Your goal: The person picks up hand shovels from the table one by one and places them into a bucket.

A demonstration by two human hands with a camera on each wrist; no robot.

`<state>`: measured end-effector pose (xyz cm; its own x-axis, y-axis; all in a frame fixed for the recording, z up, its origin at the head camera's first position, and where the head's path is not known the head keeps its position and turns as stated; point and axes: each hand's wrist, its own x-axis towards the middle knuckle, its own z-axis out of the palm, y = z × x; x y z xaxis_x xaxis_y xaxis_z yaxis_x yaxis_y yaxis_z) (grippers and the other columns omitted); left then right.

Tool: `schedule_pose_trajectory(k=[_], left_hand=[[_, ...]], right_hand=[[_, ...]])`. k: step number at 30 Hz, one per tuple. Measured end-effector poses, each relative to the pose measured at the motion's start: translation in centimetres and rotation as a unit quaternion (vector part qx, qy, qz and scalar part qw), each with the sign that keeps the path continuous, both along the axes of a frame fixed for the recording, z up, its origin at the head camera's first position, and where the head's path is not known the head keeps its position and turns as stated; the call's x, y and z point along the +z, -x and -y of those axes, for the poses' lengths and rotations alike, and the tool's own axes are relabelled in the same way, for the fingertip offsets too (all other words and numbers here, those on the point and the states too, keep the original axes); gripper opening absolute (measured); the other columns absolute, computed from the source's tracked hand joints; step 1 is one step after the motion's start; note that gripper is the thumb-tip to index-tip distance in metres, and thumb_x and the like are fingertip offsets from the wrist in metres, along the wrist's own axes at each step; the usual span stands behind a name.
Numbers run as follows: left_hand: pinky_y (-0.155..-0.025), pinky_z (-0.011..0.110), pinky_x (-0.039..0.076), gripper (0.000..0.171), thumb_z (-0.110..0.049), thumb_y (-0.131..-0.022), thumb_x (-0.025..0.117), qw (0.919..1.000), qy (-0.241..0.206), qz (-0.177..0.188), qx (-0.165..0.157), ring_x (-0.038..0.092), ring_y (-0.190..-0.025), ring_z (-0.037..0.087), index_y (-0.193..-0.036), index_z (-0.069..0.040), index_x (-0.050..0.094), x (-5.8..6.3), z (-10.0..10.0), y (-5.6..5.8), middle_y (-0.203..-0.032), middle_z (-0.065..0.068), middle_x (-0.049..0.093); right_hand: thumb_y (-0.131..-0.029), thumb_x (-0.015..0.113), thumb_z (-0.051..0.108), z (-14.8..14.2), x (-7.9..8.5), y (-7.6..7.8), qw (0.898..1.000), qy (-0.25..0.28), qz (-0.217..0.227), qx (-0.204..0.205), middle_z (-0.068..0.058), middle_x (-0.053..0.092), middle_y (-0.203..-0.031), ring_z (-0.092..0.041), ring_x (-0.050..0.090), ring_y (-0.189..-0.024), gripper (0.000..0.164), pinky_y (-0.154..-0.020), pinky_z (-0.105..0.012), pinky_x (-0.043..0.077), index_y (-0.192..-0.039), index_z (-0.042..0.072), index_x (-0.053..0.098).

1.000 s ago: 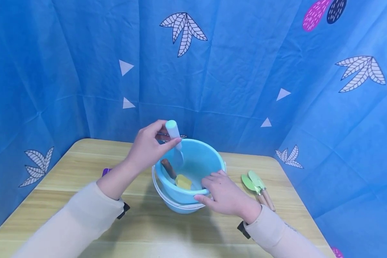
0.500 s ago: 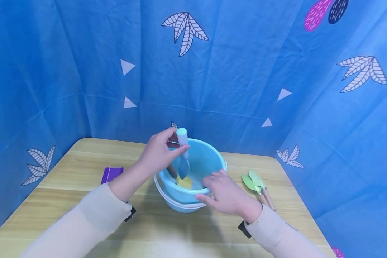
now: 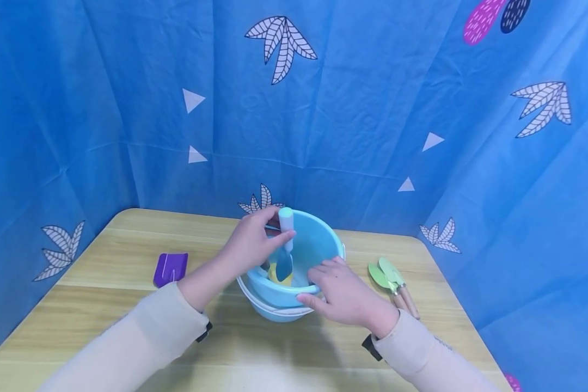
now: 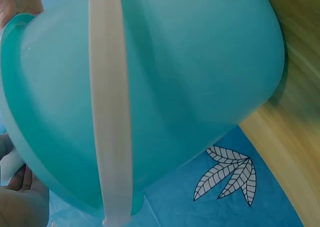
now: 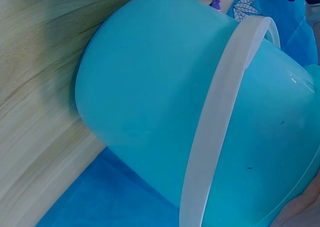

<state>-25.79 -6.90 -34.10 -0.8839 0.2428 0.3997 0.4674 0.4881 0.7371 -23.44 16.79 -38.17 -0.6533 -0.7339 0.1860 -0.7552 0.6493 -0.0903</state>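
Note:
My left hand (image 3: 250, 242) pinches the pale handle of a small blue-bladed toy shovel (image 3: 286, 220), which it holds upright with the blade down inside a light blue bucket (image 3: 318, 234). With fingers inside and thumb outside, my right hand (image 3: 347, 296) grips the bucket's near right rim. A yellow-bladed shovel (image 3: 273, 272) lies in the bucket, its handle mostly hidden behind my left hand. Across the bucket's outside runs its white carrying handle (image 4: 111, 112), which the right wrist view shows too.
To the left on the wooden table (image 3: 103, 305) lies a purple shovel blade (image 3: 171, 269), partly covered by my left arm. Two green trowels (image 3: 392, 280) with wooden handles lie to the right. A blue patterned curtain (image 3: 353, 109) surrounds the table.
My left hand has moved right and down, carrying the shovel lower into the bucket. More of the purple blade shows. My right hand stays on the rim.

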Motion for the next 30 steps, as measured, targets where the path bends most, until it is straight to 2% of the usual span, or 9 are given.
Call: schedule_pose_trajectory(k=[6, 18, 25, 30], left_hand=[[-0.080, 0.033, 0.059, 0.035, -0.027, -0.091, 0.076, 0.9998, 0.012, 0.012, 0.008, 0.069, -0.096, 0.016, -0.118, -0.012, 0.061, -0.7, -0.8, 0.2, -0.103, 0.000, 0.067], [-0.082, 0.034, 0.056, 0.035, -0.028, -0.090, 0.077, 0.9986, 0.041, 0.029, 0.016, 0.066, -0.093, 0.013, -0.117, -0.012, 0.061, -1.4, -2.1, 0.4, -0.098, -0.003, 0.067], [-0.076, 0.032, 0.053, 0.031, -0.029, -0.090, 0.077, 0.9973, 0.060, 0.036, 0.018, 0.061, -0.084, 0.013, -0.111, -0.013, 0.062, -1.4, -2.6, 0.6, -0.090, -0.004, 0.063], [-0.067, 0.032, 0.051, 0.025, -0.029, -0.090, 0.076, 0.9962, 0.068, 0.052, 0.017, 0.059, -0.076, 0.015, -0.104, -0.015, 0.060, -1.4, -3.0, 0.5, -0.084, -0.002, 0.061]], right_hand=[[-0.100, 0.043, 0.063, -0.1, 0.0, 0.1, 1.000, 0.002, -0.013, 0.007, 0.012, 0.039, -0.067, -0.007, 0.041, -0.071, 0.051, -0.080, -0.031, 0.033, -0.081, 0.018, 0.056], [-0.100, 0.042, 0.063, -0.1, -0.2, 0.3, 1.000, 0.005, -0.015, 0.007, 0.013, 0.040, -0.068, -0.007, 0.042, -0.073, 0.049, -0.081, -0.032, 0.034, -0.081, 0.020, 0.054], [-0.100, 0.043, 0.061, -0.2, -0.3, 0.3, 1.000, 0.007, -0.010, 0.008, 0.013, 0.040, -0.067, -0.007, 0.041, -0.072, 0.047, -0.080, -0.032, 0.034, -0.081, 0.020, 0.054], [-0.101, 0.045, 0.059, -0.2, -0.3, 0.3, 1.000, 0.011, -0.025, 0.014, 0.013, 0.039, -0.067, -0.007, 0.041, -0.071, 0.044, -0.079, -0.031, 0.034, -0.079, 0.022, 0.052]])
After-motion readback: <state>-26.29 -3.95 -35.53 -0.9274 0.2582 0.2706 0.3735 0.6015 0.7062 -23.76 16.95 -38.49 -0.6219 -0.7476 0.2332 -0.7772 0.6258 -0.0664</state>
